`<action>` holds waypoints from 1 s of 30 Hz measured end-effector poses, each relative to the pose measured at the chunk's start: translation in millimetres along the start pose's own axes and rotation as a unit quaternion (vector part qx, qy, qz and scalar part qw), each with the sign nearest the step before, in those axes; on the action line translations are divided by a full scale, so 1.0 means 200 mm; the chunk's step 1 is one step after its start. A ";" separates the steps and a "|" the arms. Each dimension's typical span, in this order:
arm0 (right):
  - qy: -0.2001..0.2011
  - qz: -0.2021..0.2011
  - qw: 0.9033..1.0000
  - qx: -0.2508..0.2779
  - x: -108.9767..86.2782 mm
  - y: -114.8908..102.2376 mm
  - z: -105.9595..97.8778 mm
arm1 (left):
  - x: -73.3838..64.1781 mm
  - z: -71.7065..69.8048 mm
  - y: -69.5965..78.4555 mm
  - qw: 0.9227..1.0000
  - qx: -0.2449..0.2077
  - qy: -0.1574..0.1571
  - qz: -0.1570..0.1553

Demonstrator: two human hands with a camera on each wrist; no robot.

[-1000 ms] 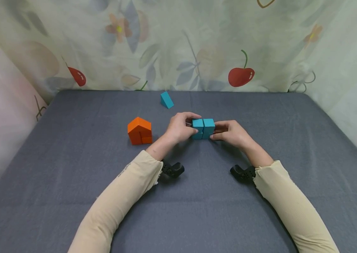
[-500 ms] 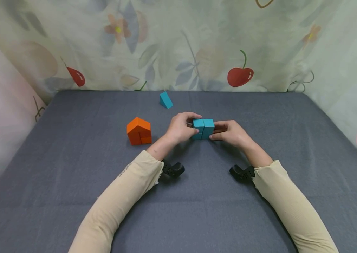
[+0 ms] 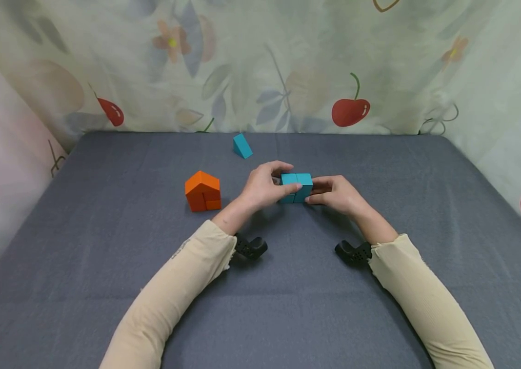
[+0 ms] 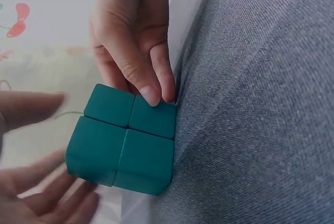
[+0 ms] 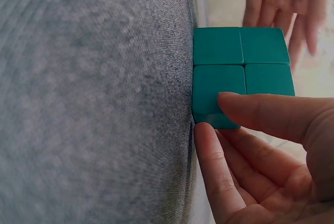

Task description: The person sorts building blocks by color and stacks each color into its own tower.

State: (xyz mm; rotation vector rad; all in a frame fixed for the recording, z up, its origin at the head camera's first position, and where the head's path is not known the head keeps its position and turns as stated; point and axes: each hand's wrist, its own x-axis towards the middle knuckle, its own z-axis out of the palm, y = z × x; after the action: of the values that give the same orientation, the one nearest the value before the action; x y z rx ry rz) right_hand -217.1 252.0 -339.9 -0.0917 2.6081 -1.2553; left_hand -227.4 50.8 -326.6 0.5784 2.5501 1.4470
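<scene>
Several blue blocks point(image 3: 304, 179), looking teal in both wrist views point(image 4: 146, 156), stand on the table in a two-by-two stack. My right hand point(image 3: 338, 193) grips the stack's right side, its thumb on the front of a lower block point(image 5: 216, 80) and fingers at the side. My left hand point(image 3: 265, 184) is spread around the left side. In the left wrist view its thumb point(image 4: 31, 110) stands clear of the blocks, with the fingers point(image 4: 57, 198) behind; whether a fingertip touches the back is hidden.
An orange house-shaped group of blocks point(image 3: 202, 190) stands to the left, near my left forearm. Farther back lies a blue triangular block point(image 3: 242, 146). Grey cloth covers the table point(image 3: 297, 318), and a patterned curtain point(image 3: 242, 66) hangs behind its far edge.
The two columns have closed up, and the gap between them has narrowed. My left thumb has come off the upper left block and stretched to the right. The right hand keeps its place.
</scene>
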 end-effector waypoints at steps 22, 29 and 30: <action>0.003 0.001 1.000 -0.004 0.00 0.01 0.00 | 0.11 0.05 -0.05 0.949 -0.112 0.295 0.002; 0.000 -0.001 1.000 -0.005 -0.01 0.01 -0.01 | 0.16 0.06 -0.09 0.941 -0.116 0.317 -0.034; 0.000 -0.001 1.000 -0.005 -0.01 0.00 -0.01 | 0.16 0.06 -0.09 0.940 -0.114 0.319 -0.043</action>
State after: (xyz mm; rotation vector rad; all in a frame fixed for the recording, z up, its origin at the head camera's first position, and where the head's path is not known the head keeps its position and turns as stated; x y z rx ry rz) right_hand -216.2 253.8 -339.6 -0.0974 2.6148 -1.2436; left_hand -257.6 65.1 -347.1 -0.0627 2.7201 2.1335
